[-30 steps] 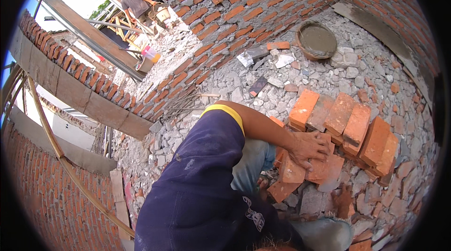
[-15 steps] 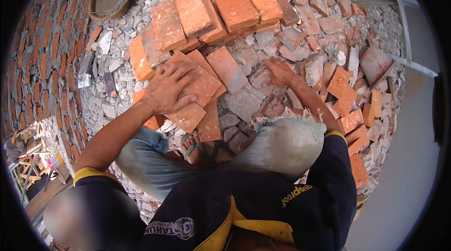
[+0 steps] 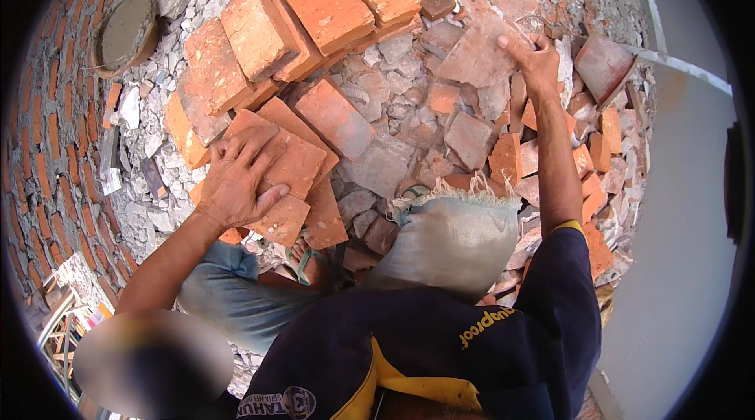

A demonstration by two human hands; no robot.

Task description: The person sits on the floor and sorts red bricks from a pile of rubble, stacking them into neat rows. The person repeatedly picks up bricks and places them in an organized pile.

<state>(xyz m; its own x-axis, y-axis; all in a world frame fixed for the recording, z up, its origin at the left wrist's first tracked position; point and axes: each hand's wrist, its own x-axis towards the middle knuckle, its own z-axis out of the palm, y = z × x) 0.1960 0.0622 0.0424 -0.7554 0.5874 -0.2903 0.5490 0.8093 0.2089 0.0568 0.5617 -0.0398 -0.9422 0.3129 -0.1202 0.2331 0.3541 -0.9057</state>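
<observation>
My left hand point(image 3: 236, 176) lies over the top orange brick point(image 3: 292, 154) of a small fanned pile in front of my knees. Its fingers are spread across the brick's left side, with the thumb lower and to the right. Out to the right, my right hand point(image 3: 539, 68) grips a flat, dusty broken brick point(image 3: 481, 52) by its right end, thumb on top and the other fingers mostly hidden. Beyond my left hand, a curved row of stacked whole bricks point(image 3: 322, 3) stands on the rubble. One dusty brick point(image 3: 334, 119) rests between that row and the pile.
Broken bricks point(image 3: 594, 192) heap up at the right, near a reddish bucket-like container point(image 3: 604, 63) and a pale metal frame point(image 3: 680, 66). At the far left are a round basin of grey mortar point(image 3: 126, 31) and a brick wall point(image 3: 55, 129). Loose rubble point(image 3: 385, 156) covers the ground.
My right hand has moved up and to the right and now holds the broken brick. The left hand stays on the pile. The whole view has shifted, so things appear further left.
</observation>
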